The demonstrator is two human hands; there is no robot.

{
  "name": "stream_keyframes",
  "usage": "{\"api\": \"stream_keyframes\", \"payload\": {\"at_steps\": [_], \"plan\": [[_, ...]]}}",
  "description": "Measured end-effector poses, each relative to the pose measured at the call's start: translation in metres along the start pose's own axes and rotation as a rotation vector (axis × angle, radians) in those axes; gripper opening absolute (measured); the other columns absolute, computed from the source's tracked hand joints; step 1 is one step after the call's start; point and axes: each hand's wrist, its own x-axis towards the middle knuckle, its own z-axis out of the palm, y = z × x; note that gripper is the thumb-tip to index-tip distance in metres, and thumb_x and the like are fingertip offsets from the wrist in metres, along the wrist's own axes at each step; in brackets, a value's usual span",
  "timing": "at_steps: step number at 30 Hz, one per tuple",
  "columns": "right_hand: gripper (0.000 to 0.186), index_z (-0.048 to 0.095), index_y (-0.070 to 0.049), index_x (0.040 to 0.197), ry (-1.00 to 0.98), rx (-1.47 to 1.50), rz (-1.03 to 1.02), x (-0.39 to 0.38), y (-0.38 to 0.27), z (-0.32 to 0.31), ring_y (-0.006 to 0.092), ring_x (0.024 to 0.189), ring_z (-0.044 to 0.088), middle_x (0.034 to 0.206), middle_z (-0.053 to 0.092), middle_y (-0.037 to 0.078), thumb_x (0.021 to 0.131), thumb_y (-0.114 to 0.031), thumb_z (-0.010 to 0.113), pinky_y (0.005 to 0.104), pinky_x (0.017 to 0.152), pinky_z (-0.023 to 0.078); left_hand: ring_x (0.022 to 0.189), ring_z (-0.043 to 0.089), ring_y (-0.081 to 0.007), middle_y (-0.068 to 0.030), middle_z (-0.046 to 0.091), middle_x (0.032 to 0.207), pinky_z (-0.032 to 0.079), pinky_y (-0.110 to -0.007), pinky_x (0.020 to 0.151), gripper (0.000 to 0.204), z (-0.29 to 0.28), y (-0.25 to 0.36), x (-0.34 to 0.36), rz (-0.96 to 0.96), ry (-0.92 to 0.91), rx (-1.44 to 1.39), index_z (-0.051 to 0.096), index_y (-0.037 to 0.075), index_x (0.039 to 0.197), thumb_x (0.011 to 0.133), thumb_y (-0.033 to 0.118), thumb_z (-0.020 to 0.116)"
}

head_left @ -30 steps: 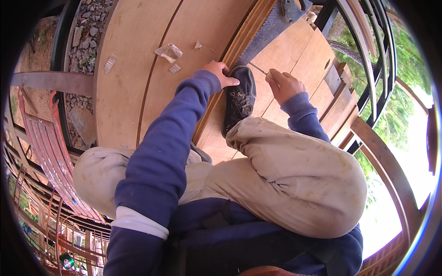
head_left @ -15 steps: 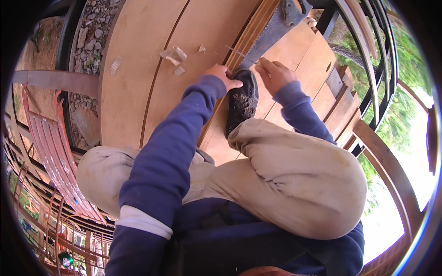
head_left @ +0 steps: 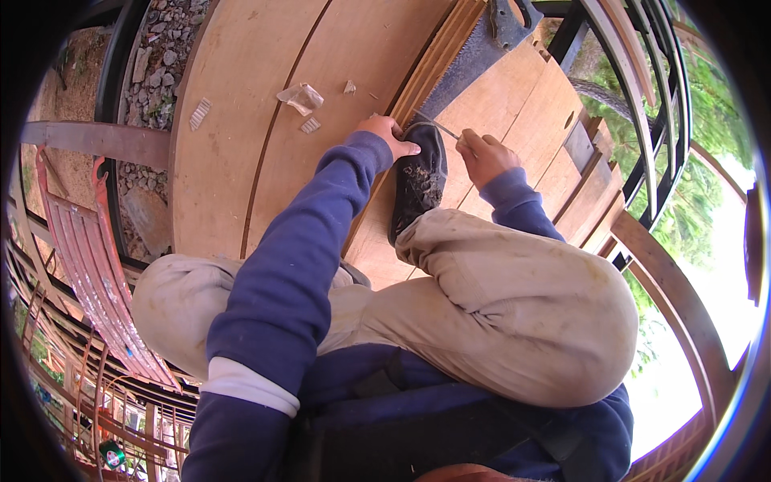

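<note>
One left hand (head_left: 384, 135) touching board stack (head_left: 442, 58), grip unclear; one right hand (head_left: 487, 158) clamping thin metal rod (head_left: 438, 127); one handsaw (head_left: 470, 66) lying just beyond both hands.

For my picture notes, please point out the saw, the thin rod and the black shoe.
Saw (head_left: 468, 72), head view: middle of the blade.
Thin rod (head_left: 439, 127), head view: middle of its visible shaft.
Black shoe (head_left: 411, 191), head view: side of its upper.

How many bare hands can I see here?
2: the left hand by the toe of the black shoe, the right hand holding a thin rod near the handsaw.
</note>
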Motion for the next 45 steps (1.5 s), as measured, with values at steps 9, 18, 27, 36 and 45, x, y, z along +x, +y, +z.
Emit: {"api": "stream_keyframes", "payload": {"at_steps": [9,18,27,36,45], "plan": [[0.024,0.063,-0.016,0.105,-0.068,-0.148,-0.050,0.042,-0.018,0.006,0.0378,0.085,0.068,0.092,0.067,0.014,0.095,-0.038,0.056,0.0475,0.073,0.056,0.103,0.067,-0.0313,-0.0200,0.070,0.110,0.050,-0.037,0.095,0.064,-0.004,0.001,0.006,-0.011,-0.059,0.000,0.070,-0.001,0.107,0.068,0.048,0.084],[0.021,0.061,-0.017,0.102,0.057,-0.005,0.012,-0.014,-0.002,-0.010,0.0374,0.074,0.067,0.081,0.065,0.012,0.095,-0.036,0.057,0.0493,0.065,0.054,0.104,0.067,-0.0303,-0.0191,0.070,0.111,0.051,-0.037,0.095,0.065,0.000,0.001,0.000,-0.034,-0.046,-0.050,0.070,0.000,0.111,0.068,0.047,0.085],[0.022,0.062,-0.016,0.102,-0.006,-0.047,0.011,0.001,0.001,-0.004,0.0373,0.075,0.067,0.083,0.067,0.012,0.095,-0.036,0.056,0.0480,0.065,0.054,0.098,0.068,-0.0291,-0.0195,0.070,0.107,0.052,-0.035,0.090,0.068,-0.002,0.004,0.002,-0.034,-0.018,-0.024,0.070,-0.003,0.106,0.065,0.048,0.087],[0.031,0.064,-0.013,0.107,0.015,0.100,-0.010,0.036,-0.010,0.011,0.0384,0.089,0.067,0.096,0.069,0.015,0.096,-0.040,0.054,0.0469,0.078,0.055,0.101,0.068,-0.0290,-0.0189,0.071,0.108,0.051,-0.036,0.092,0.063,-0.005,0.001,0.005,-0.041,-0.041,-0.006,0.070,0.001,0.108,0.067,0.046,0.086],[0.032,0.061,-0.011,0.120,0.272,0.286,0.015,-0.010,0.009,0.034,0.0412,0.083,0.067,0.092,0.069,0.021,0.095,-0.030,0.058,0.0485,0.073,0.054,0.096,0.069,-0.0270,-0.0171,0.072,0.103,0.053,-0.035,0.087,0.036,0.012,-0.043,0.007,0.017,-0.135,-0.105,0.070,0.001,0.110,0.083,0.024,0.074]]}}
